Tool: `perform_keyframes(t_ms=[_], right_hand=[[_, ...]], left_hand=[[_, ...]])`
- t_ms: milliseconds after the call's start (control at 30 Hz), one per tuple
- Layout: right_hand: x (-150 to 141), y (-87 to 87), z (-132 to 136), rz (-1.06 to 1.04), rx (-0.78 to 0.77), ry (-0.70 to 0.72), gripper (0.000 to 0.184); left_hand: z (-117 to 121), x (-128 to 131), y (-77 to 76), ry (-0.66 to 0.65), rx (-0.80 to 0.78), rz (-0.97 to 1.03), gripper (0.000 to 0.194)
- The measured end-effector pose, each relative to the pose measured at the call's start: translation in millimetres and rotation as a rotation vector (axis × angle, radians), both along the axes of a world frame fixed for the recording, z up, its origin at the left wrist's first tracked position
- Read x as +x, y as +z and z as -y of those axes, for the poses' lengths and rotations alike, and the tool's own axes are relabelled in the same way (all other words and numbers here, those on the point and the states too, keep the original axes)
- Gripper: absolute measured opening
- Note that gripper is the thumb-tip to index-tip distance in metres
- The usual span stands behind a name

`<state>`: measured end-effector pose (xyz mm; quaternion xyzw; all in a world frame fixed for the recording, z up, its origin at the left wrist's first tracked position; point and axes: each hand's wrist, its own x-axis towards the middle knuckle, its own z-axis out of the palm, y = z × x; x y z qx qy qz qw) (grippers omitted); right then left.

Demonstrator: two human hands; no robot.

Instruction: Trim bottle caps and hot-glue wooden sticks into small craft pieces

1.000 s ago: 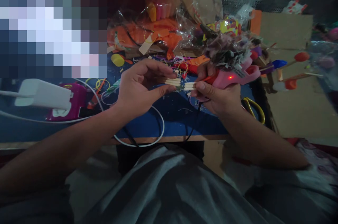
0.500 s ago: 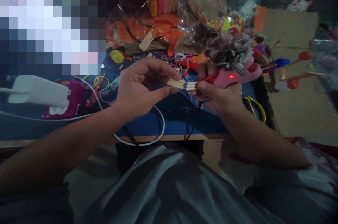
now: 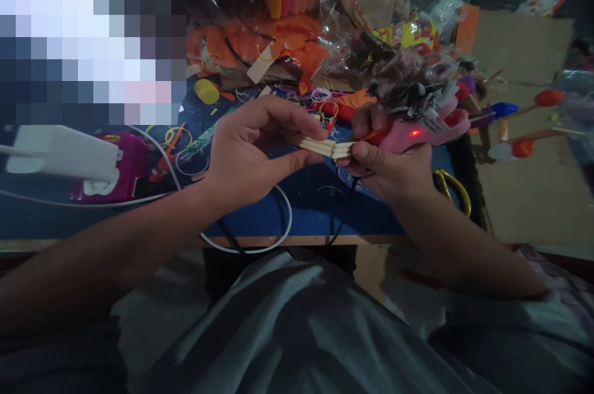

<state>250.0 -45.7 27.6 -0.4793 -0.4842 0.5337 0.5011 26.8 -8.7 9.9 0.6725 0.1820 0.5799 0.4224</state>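
My left hand point(image 3: 255, 149) pinches a small bundle of pale thin sticks point(image 3: 318, 146) between thumb and fingers, above the blue table top point(image 3: 301, 208). My right hand point(image 3: 387, 162) is wrapped round a pink glue gun point(image 3: 417, 131) with a red light glowing on its side, and its thumb and fingertips also pinch the right end of the sticks point(image 3: 343, 150). The gun's tip lies at the sticks. The two hands almost touch at the middle of the bundle.
A white charger block point(image 3: 60, 156) and its white cable point(image 3: 260, 245) lie at the left beside a magenta box point(image 3: 125, 165). Yellow-handled scissors point(image 3: 452, 187) rest by my right wrist. Orange scraps, plastic wrap, rubber bands and coloured stick toys point(image 3: 515, 128) crowd the far side.
Both hands have drawn closer, bringing the two ends of the sticks together. The view has shifted slightly so everything sits a little further right.
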Motion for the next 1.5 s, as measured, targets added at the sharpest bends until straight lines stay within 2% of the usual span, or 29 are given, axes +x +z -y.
perform_keyframes(t_ms=[200, 433, 733, 900, 1167, 1333, 1500], right_hand=[[-4, 2.4, 0, -0.066, 0.020, -0.012, 0.067], [-4, 3.7, -1, 0.030, -0.006, -0.032, 0.074], [-2, 1.7, 0, -0.072, -0.011, 0.018, 0.063], [-3, 4.3, 0, -0.048, -0.037, 0.050, 0.065], [0, -1.2, 0, -0.064, -0.008, 0.054, 0.060], [-3, -6.2, -3, -0.126, 0.061, 0.040, 0.063], [-1, -9.1, -2, -0.124, 0.083, 0.041, 0.060]], left_hand=[[0, -1, 0.1, 0.031, -0.015, -0.056, 0.034], [1, 0, 2.0, -0.005, 0.013, 0.001, 0.036], [3, 0, 4.6, 0.037, 0.017, -0.036, 0.029], [2, 1, 3.2, 0.036, 0.033, -0.024, 0.028], [3, 0, 2.6, 0.051, 0.083, -0.033, 0.030], [3, 0, 1.1, 0.128, 0.013, -0.133, 0.029], [-3, -2, -3.2, 0.030, 0.186, -0.031, 0.035]])
